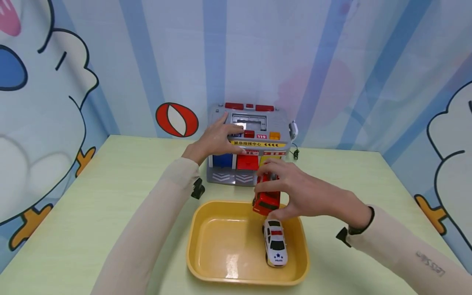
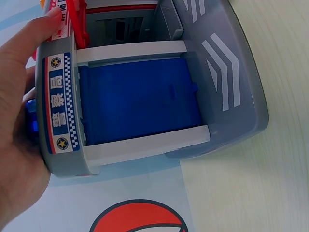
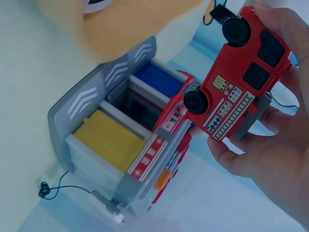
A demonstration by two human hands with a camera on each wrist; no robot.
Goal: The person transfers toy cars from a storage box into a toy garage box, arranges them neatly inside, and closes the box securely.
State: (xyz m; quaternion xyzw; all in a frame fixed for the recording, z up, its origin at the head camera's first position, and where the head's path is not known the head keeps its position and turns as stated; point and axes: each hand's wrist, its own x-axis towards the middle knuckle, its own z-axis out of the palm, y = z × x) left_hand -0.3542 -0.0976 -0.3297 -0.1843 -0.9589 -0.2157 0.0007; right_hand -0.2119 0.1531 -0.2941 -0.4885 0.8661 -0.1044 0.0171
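My left hand point(image 1: 217, 139) lies over the front edge of a grey toy emergency station point(image 1: 221, 116), fingers spread on the roof. Its thumb touches the sign above the middle bay, where the red door point(image 1: 248, 162) is swung up. The blue door point(image 2: 140, 101) and the yellow door point(image 3: 108, 140) are down. My right hand point(image 1: 295, 186) holds a red toy fire truck point(image 3: 236, 77) between thumb and fingers, in front of the station and over the far edge of a yellow tray point(image 1: 210, 276). A white toy police car point(image 1: 276, 246) sits in that tray, at its right side.
The station stands on a pale table point(image 1: 110, 184) against a striped cartoon backdrop point(image 1: 250, 53). A white handset point(image 1: 293, 130) hangs on its right side, and a dark coiled cord point(image 1: 296, 153) lies beside it.
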